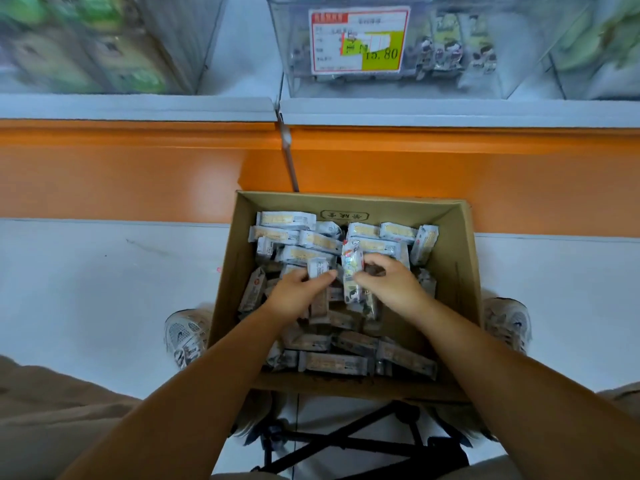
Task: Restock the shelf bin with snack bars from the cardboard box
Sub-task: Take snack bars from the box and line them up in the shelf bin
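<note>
An open brown cardboard box [460,271] sits on the floor between my two pale mesh sneakers [185,336], just before the orange shelf base. Silvery-wrapped snack bars [332,362] lie heaped inside it, with both my hands [294,296] among them. Behind and above, a clear plastic shelf bin [450,81] carries a red-bordered price tag [358,39] on its front.

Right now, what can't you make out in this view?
- Bin: top cut off by the frame edge, so fill level unknown.
- Price tag: small print blurred.
- Neighbouring bins' green packs: motion blur.
- Bars under both hands: hidden; count per hand unclear.
- Box depth: covered by bars.
</note>
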